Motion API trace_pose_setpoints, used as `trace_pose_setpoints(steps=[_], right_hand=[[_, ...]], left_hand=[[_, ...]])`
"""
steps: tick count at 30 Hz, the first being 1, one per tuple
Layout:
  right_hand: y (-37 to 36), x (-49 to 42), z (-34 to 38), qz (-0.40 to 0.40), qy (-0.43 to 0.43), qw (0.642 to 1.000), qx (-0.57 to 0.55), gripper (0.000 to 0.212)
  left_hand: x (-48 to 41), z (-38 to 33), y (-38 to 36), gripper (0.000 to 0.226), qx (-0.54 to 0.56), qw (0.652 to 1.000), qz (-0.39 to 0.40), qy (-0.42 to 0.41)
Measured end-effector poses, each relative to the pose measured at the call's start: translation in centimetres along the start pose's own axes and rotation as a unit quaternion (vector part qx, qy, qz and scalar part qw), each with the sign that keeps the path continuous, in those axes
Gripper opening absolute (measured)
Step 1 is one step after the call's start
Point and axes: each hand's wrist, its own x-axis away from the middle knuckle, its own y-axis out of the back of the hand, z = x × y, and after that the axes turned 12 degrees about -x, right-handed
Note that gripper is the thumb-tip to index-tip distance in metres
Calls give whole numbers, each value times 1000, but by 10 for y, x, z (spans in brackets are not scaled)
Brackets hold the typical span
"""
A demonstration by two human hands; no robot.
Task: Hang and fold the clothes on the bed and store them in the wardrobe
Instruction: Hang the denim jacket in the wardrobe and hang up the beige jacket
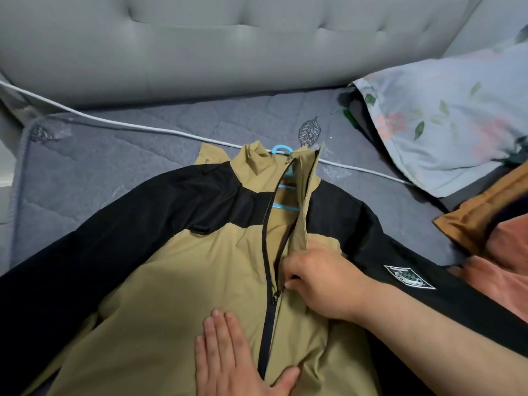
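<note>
Now, on the bed, I am working over a tan-and-black jacket (200, 281) that is lying front-up on the grey quilted mattress (100, 172), its collar pointing toward the padded grey headboard (200, 38). A blue hanger (281, 150) is sitting inside it — the hook is poking out past the collar and the bars are showing through the open neck.

My left hand (237, 355) is lying flat on the tan front, fingers straight and together. It is pressing the cloth down beside the black zipper (267, 252), with the thumb reaching across the closed lower part. My right hand (323, 284), its forearm crossing the sleeve on that side, is curling its fingers and pinching the jacket's front edge at the zipper, just above the slider (275, 295). Whether the fingertips are touching the slider's pull itself I cannot tell. Above the slider the zipper is standing open — below it, shut.

Both black sleeves are spreading out to the sides, and the one under my right forearm is carrying a white-edged patch (408, 277). A white cable (143, 127) is running across the mattress behind the collar. A floral pillow (443, 118) is resting at the upper right, with orange-brown and salmon bedding (491, 252) lying just below it.
</note>
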Motion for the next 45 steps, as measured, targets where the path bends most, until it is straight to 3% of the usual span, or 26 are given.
trace_pose_setpoints(steps=[3, 11, 16, 23, 29, 32, 33, 35, 37, 40, 45], right_hand=[[-16, 12, 5, 30, -10, 1000, -3, 16], [-69, 36, 21, -53, -61, 996, 32, 25], [-74, 44, 27, 2, -26, 998, 54, 27], [-30, 21, 17, 12, 74, 986, 147, 21], [30, -29, -20, -40, 12, 981, 187, 23], [25, -39, -33, -46, -5, 989, 138, 23], [20, -38, -37, -61, -18, 993, 98, 21], [10, -36, -47, -98, -58, 993, -12, 19], [0, -34, -54, -123, -77, 985, -92, 18], [-18, -33, -61, -160, -75, 975, -138, 18], [-29, -38, -71, -200, -107, 956, -186, 19]], left_hand=[[4, 0, 7, 114, -27, 999, 13, -26], [9, -1, 20, 110, -48, 997, 46, -38], [19, 3, 22, 109, -42, 997, 62, -33], [21, 5, 25, 106, -18, 996, 72, -42], [21, 10, 5, 106, -38, 998, 2, -55], [7, 10, 11, 62, -91, 992, 21, -86], [-1, 9, 14, 61, -92, 991, 41, -89], [-29, 1, 28, 84, -39, 992, 101, -67], [-68, -11, 38, 99, -20, 996, 64, -62], [-131, -33, 39, 102, -26, 995, 9, -97], [-165, -41, 15, 118, -67, 990, 61, -112]])
